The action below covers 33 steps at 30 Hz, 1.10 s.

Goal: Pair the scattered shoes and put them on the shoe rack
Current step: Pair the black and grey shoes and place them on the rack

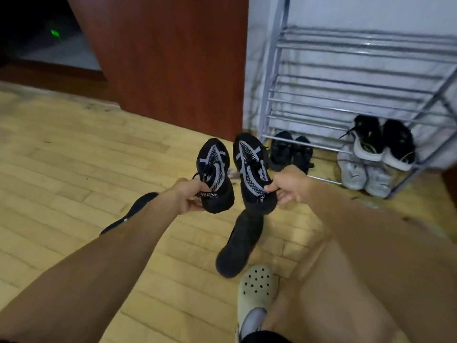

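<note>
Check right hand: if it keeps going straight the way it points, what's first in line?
Likely the black shoe pair at the shoe rack's lower left, just beyond the patterned shoe the right hand holds; depth is unclear.

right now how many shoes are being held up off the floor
2: one black patterned shoe in the left hand, its match in the right hand.

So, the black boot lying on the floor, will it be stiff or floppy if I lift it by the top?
The boot looks soft: its shaft lies flat and its surface seems matte, like fabric or suede, so it will probably fold and dangle. It is tall and lies on its side, so it may tip over again on the rack. Weight is hard to judge.
</note>
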Available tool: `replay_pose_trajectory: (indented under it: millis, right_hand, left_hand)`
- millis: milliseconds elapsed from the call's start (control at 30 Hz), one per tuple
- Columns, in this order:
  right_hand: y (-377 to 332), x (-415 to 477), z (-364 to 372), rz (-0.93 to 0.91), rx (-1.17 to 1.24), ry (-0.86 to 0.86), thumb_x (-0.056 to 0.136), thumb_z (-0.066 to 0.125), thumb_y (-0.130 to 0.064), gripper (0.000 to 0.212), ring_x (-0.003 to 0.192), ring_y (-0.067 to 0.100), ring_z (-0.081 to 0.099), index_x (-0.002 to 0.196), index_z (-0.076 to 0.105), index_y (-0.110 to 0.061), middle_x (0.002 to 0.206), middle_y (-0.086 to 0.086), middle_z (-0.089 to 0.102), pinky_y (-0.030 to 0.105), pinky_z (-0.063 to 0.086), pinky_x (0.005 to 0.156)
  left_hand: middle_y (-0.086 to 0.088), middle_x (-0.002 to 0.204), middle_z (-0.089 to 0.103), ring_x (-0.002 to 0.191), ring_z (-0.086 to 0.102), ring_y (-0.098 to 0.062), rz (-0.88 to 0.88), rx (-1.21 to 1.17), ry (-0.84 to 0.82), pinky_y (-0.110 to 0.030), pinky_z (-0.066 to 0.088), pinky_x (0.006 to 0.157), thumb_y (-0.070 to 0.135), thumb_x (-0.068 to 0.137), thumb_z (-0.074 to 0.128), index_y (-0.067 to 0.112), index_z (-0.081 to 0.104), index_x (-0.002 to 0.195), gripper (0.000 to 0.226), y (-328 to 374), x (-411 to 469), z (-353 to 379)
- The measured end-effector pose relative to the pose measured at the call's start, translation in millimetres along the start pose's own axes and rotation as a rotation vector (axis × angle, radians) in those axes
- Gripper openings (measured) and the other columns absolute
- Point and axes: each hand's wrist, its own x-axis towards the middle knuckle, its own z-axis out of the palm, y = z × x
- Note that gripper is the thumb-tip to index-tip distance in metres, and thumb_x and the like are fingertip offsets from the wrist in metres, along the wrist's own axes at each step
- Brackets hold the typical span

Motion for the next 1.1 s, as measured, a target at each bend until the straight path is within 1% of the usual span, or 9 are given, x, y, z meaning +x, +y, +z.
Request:
replay_pose_trajectory:
  millis: [67, 100, 200, 333, 500, 633, 767, 933, 1100]
  right_hand:
    - [1, -5, -32, -0.008, 0.036, 0.055, 0.084, 0.065, 0.007, 0.027, 0.071, 0.028, 0.065, 0.111, 0.060, 0.005, 0.086, 0.015, 0.067, 0.041, 0.057, 0.070]
    - [3, -7, -48, -0.004, 0.056, 0.079, 0.085, 0.065, 0.007, 0.023, 0.069, 0.027, 0.064, 0.107, 0.060, 0.001, 0.083, 0.012, 0.067, 0.040, 0.057, 0.069]
    - [12, -5, -92, 0.009, 0.100, 0.154, 0.084, 0.065, 0.006, 0.025, 0.082, 0.034, 0.069, 0.109, 0.062, 0.001, 0.100, 0.014, 0.069, 0.043, 0.058, 0.072]
    - [27, 16, -143, 0.052, 0.173, 0.232, 0.082, 0.067, 0.008, 0.031, 0.096, 0.041, 0.068, 0.112, 0.059, 0.006, 0.110, 0.019, 0.068, 0.053, 0.057, 0.081]
    - [42, 65, -184, 0.082, 0.240, 0.250, 0.080, 0.068, 0.007, 0.033, 0.094, 0.038, 0.069, 0.112, 0.061, 0.003, 0.109, 0.020, 0.069, 0.055, 0.058, 0.078]
    - [47, 119, -201, 0.098, 0.303, 0.245, 0.082, 0.067, 0.005, 0.021, 0.082, 0.035, 0.070, 0.101, 0.061, -0.001, 0.100, 0.018, 0.069, 0.047, 0.060, 0.075]
    - [42, 176, -209, 0.087, 0.349, 0.245, 0.085, 0.066, 0.001, 0.015, 0.080, 0.035, 0.070, 0.099, 0.062, 0.001, 0.104, 0.019, 0.070, 0.041, 0.060, 0.068]
    - [31, 240, -219, 0.077, 0.395, 0.293, 0.084, 0.070, -0.001, 0.011, 0.083, 0.032, 0.069, 0.082, 0.059, -0.004, 0.097, 0.016, 0.071, 0.037, 0.059, 0.058]
    - [31, 299, -221, 0.056, 0.364, 0.322, 0.081, 0.074, -0.009, 0.022, 0.091, 0.033, 0.071, 0.100, 0.067, 0.000, 0.106, 0.013, 0.072, 0.043, 0.061, 0.075]
  left_hand:
    - [-0.019, 0.113, 0.062, 0.079, 0.063, -0.029, 0.044, 0.048, -0.032, -0.035, 0.054, 0.051, -0.004, 0.081, 0.064, -0.005, 0.050, 0.124, 0.045, 22, -2, 24]
    - [-0.019, 0.112, 0.062, 0.081, 0.063, -0.030, 0.067, 0.068, -0.053, -0.036, 0.055, 0.056, -0.005, 0.080, 0.066, -0.007, 0.052, 0.121, 0.043, 32, -2, 37]
    - [-0.020, 0.106, 0.062, 0.076, 0.062, -0.030, 0.104, 0.096, -0.117, -0.042, 0.053, 0.072, -0.007, 0.080, 0.067, -0.010, 0.054, 0.115, 0.038, 63, -2, 79]
    - [-0.022, 0.106, 0.062, 0.088, 0.064, -0.038, 0.108, 0.051, -0.175, -0.050, 0.055, 0.077, -0.011, 0.080, 0.065, -0.009, 0.053, 0.114, 0.036, 93, 14, 135]
    - [-0.015, 0.091, 0.063, 0.087, 0.063, -0.036, 0.084, 0.053, -0.172, -0.047, 0.055, 0.076, -0.012, 0.080, 0.064, 0.000, 0.057, 0.086, 0.015, 117, 54, 193]
    - [-0.013, 0.087, 0.066, 0.085, 0.066, -0.034, 0.091, 0.089, -0.143, -0.049, 0.055, 0.085, -0.010, 0.079, 0.067, 0.000, 0.060, 0.094, 0.020, 137, 96, 227]
    - [-0.016, 0.095, 0.068, 0.084, 0.066, -0.032, 0.107, 0.088, -0.074, -0.042, 0.056, 0.076, -0.008, 0.078, 0.069, 0.000, 0.062, 0.089, 0.016, 155, 139, 254]
    - [-0.013, 0.106, 0.068, 0.091, 0.064, -0.027, 0.128, 0.079, -0.046, -0.033, 0.053, 0.063, -0.006, 0.080, 0.068, 0.000, 0.064, 0.111, 0.032, 169, 191, 277]
    - [-0.010, 0.116, 0.064, 0.109, 0.061, -0.029, 0.181, 0.121, -0.001, -0.042, 0.052, 0.095, -0.001, 0.082, 0.069, 0.004, 0.060, 0.121, 0.040, 182, 246, 292]
